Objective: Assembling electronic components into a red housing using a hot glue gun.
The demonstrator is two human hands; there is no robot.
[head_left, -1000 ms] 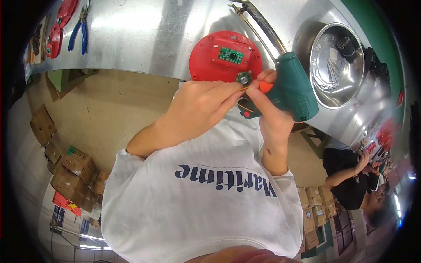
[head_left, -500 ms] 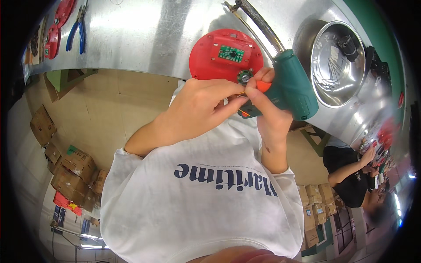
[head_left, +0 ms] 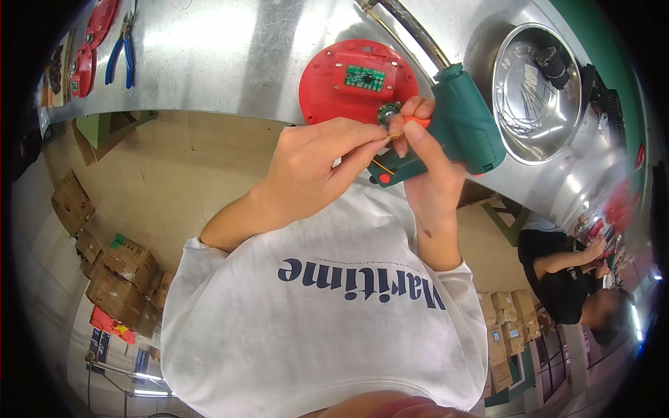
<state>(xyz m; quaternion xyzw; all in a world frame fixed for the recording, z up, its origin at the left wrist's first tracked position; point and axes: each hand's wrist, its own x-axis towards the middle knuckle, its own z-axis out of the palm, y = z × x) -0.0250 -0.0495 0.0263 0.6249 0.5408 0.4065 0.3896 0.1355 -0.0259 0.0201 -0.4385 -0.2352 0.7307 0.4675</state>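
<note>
At the surface [head_left: 230, 56] edge, the right hand [head_left: 428, 167] is gripping a green power screwdriver [head_left: 453, 136]; the left hand [head_left: 313, 167], at its nine o'clock, is pinching the tip.

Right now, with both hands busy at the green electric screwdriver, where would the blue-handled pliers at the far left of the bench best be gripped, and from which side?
Probably by the two blue handles together. The blue-handled pliers lie flat on the metal bench, their dark jaws toward the far edge and the handles trailing toward the person. Come from above on the near side and close round both handles; bare bench shows on either side of them, with red parts further left.
</note>
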